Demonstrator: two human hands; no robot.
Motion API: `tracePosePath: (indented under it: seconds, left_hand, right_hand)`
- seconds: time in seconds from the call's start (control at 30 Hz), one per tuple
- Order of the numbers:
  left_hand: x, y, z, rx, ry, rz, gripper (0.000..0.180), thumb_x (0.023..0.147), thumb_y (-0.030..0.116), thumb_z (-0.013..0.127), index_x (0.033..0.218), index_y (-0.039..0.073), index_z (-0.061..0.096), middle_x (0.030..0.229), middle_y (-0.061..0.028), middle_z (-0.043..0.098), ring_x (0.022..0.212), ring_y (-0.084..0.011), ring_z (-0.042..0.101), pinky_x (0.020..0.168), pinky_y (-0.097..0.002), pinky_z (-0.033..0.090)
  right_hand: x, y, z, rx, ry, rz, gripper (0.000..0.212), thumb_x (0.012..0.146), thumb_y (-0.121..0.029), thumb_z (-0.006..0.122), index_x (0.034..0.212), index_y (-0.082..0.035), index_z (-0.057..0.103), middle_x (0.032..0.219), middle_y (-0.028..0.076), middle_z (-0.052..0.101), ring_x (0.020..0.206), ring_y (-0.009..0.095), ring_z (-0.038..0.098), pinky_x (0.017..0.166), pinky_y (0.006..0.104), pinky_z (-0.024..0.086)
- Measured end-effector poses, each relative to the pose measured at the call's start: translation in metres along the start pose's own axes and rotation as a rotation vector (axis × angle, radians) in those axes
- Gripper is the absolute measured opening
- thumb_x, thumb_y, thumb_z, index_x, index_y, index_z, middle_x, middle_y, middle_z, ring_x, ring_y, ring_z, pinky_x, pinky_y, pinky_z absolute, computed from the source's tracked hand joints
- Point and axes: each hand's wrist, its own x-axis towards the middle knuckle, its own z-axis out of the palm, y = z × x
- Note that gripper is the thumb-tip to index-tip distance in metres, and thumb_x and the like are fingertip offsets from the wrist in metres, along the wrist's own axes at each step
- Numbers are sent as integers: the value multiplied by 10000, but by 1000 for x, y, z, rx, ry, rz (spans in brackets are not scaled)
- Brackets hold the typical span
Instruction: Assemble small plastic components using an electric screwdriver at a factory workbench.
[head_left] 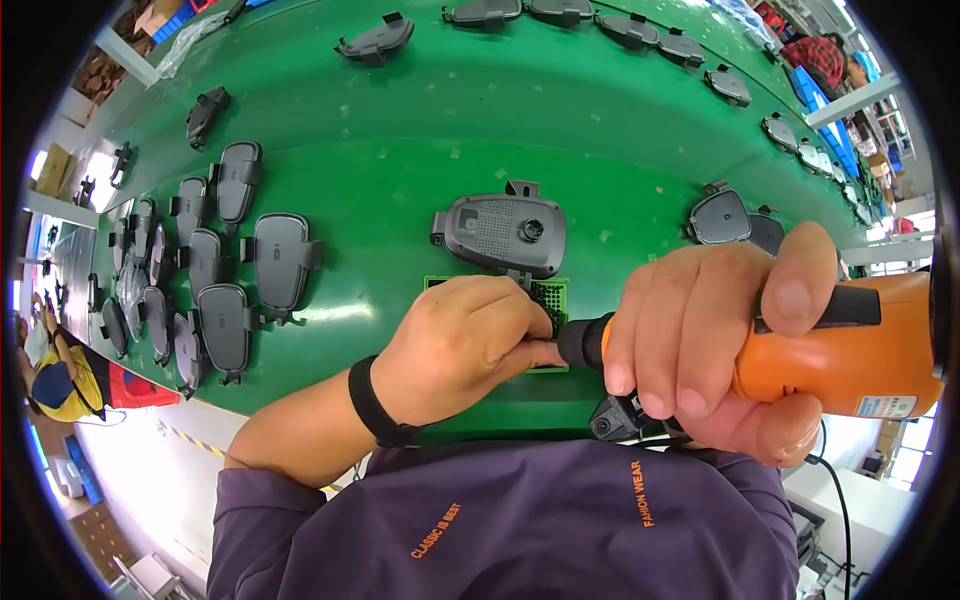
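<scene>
My right hand (710, 330) is wrapped round an orange electric screwdriver (850, 345), whose black nose (582, 342) points left. Close to that nose are the pinched fingertips of my left hand (465, 330); what they hold, if anything, is too small and hidden to make out. Under and behind the left hand sits a small green tray (565, 283) of tiny dark pieces, likely screws. Just beyond it, a grey phone holder (490, 235) lies back side up, its round black joint showing. Neither hand touches this holder.
Several phone holders (280, 262) lie grouped at the left on the green table (380, 230). More stand along the far side, and another phone holder (720, 215) lies at the right. A small black camera-like device (615, 418) sits against my shirt. People work at both sides.
</scene>
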Motion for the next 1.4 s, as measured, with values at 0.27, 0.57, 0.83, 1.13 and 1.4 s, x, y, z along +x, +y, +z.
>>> tracePosePath:
  seconds: [0.27,0.57,0.83,1.13,1.4]
  left_hand:
    - [3,9,-1,11,1,41,240,726,130,823,863,57,640,790,-66,629,717,-272,645,618,-389,512]
    - [-1,16,-14,26,-16,-42,205,745,8,756,912,28,639,844,-132,678,765,-330,663,668,-402,532]
    - [-4,8,-8,-217,-26,-109,179,733,-12,752,868,31,643,817,-126,674,714,-317,655,652,-386,527]
    - [11,21,-35,158,-2,41,223,707,60,807,858,47,644,988,-118,698,898,-324,676,763,-406,539]
    - [14,-25,-41,362,-165,18,163,761,78,786,840,32,650,1229,-138,681,1204,-365,623,1025,-492,493]
  right_hand:
    - [-3,-6,4,-12,6,-47,474,931,-341,730,1191,-96,418,749,36,612,587,182,611,609,356,575]
    - [-13,-72,-8,-372,131,35,466,879,-185,766,1210,11,503,743,86,622,627,199,612,635,376,567]
    - [-11,-90,-16,-540,247,-2,438,899,-221,726,1203,0,501,710,70,593,609,183,592,615,364,552]
    - [-1,-53,-17,-428,330,-28,413,921,-261,682,1195,-13,498,673,53,561,588,166,570,592,351,535]
    - [37,30,-22,-220,496,-15,381,959,-320,594,1184,-29,493,625,33,502,525,153,516,531,338,495]
